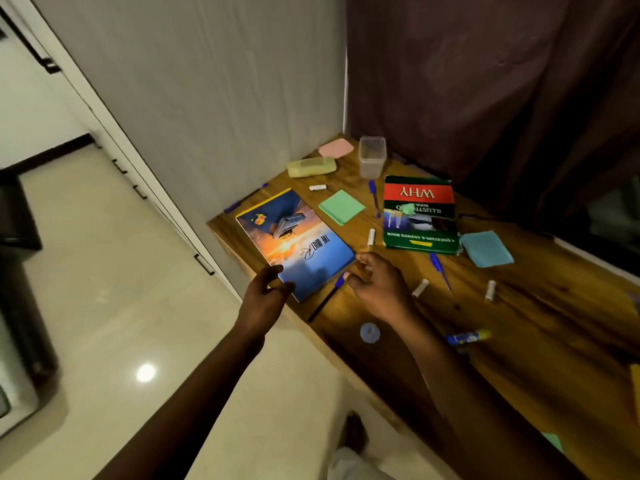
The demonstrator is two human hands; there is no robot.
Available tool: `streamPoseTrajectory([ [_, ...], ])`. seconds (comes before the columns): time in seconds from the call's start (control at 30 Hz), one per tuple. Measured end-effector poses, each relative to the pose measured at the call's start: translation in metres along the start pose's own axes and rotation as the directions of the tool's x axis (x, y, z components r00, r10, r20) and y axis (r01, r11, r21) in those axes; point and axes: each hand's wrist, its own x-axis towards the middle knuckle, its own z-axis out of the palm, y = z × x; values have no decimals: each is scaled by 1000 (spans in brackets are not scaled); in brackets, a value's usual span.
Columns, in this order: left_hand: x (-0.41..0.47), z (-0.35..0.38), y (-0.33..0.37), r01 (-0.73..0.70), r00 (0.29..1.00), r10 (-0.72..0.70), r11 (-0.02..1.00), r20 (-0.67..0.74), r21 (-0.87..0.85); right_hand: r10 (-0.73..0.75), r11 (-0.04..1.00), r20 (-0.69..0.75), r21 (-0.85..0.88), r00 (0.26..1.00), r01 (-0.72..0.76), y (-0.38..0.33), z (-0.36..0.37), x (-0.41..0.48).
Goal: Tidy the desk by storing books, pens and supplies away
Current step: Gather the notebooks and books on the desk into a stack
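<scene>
L hand (266,289): thumb & fingers apart at near corner of glossy blue sunset-cover notebook (298,244), which lies flat at left edge of wooden desk (519,323); grip cannot be confirmed. R hand (377,285): fingers spread, holding nothing, over blue-capped dark pen (325,300) just beside notebook.

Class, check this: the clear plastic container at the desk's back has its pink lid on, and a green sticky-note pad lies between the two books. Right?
No. The head view shows the pink lid lying on the desk beside the clear plastic container, which stands open. The green sticky-note pad does lie between the notebook and WHY book.
</scene>
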Motion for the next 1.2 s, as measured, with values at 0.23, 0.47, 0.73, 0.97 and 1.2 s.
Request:
streamPoseTrajectory([
  [0.23,37,6,0,144,984,-140,989,106,-29,18,973,67,-232,998,-2,0,24,62],
  [0.47,56,6,-2,218,962,-196,971,192,-99,74,890,69,-454,995,-35,1,49,87],
  [0.73,67,-10,-6,291,935,-239,939,263,-181,216,976,-44,-13,975,-217,-6,60,102],
  [0.97,74,-26,8,107,977,-87,990,195,-93,221,772,0,611,975,-175,-64,52,82],
  [1.2,106,-52,76,-755,649,694,538,311,376,-216,959,-210,138,954,247,-109,-20,31],
])
